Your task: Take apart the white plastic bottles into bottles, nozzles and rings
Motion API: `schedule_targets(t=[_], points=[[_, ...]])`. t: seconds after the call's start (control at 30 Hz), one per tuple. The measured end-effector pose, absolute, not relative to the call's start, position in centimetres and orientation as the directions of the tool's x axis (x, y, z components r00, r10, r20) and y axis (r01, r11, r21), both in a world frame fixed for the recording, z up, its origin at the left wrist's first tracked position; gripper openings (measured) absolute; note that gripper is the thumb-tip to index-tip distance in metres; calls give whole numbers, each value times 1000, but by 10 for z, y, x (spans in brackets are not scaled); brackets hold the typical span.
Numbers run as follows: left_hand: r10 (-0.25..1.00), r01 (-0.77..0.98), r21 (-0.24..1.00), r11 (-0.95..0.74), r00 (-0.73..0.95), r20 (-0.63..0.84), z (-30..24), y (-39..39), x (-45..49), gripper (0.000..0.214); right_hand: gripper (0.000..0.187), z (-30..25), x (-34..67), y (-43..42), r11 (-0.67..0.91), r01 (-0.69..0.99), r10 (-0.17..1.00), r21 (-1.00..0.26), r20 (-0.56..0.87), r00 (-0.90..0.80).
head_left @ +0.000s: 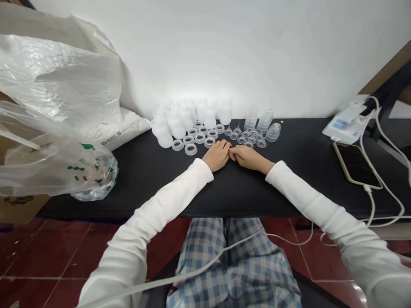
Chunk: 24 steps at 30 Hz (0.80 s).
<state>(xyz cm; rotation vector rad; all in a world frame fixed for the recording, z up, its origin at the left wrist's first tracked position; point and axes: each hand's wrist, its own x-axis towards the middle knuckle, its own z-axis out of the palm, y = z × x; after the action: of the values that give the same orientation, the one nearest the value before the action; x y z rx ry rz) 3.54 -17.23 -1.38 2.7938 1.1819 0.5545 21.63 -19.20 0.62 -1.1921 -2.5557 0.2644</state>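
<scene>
My left hand [217, 155] rests on the black table with its fingers forward and slightly bent, holding nothing that I can see. Its fingertips lie close to the translucent screw rings [200, 138]. Beside it lies my right hand [249, 157], palm down, its fingertips meeting those of the left. Just beyond the right hand is a cluster of clear bottle nipples [251, 137]. Three clear dome caps [265, 121] stand or lean behind and to the right of the nipples. At the back left, several white baby bottles [176, 123] are grouped behind the rings.
A large white plastic sack [57, 74] and a clear bag with green print [88, 166] fill the left end. On the right lie a phone [357, 164] with a plugged-in white cable [400, 207] and a white-and-blue packet [345, 126]. A white wall [237, 45] rises behind the table [280, 186].
</scene>
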Motion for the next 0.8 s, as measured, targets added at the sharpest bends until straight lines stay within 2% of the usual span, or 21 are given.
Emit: schedule_targets(t=[0.27,0.4,0.5,0.6,0.7,0.8], points=[[709,683,206,-701,636,304,-14,-171,35,30,23,5,216,-192,647,709,762,-281,193,-618],[745,713,237,-660,581,327,-12,-177,37,29,23,2,215,-191,658,726,744,-200,322,-586],[791,792,235,-564,436,428,-10,-181,38,31,21,3,218,-190,553,830,734,-72,512,-445],[813,851,292,-437,234,533,-10,-181,38,34,20,5,225,-187,378,925,704,-37,660,-262],[851,878,364,-310,86,518,-11,-177,35,34,20,3,231,-184,275,960,700,-58,697,-158],[902,884,377,-276,103,420,-11,-174,33,31,22,-5,235,-181,248,966,756,-77,639,-143]])
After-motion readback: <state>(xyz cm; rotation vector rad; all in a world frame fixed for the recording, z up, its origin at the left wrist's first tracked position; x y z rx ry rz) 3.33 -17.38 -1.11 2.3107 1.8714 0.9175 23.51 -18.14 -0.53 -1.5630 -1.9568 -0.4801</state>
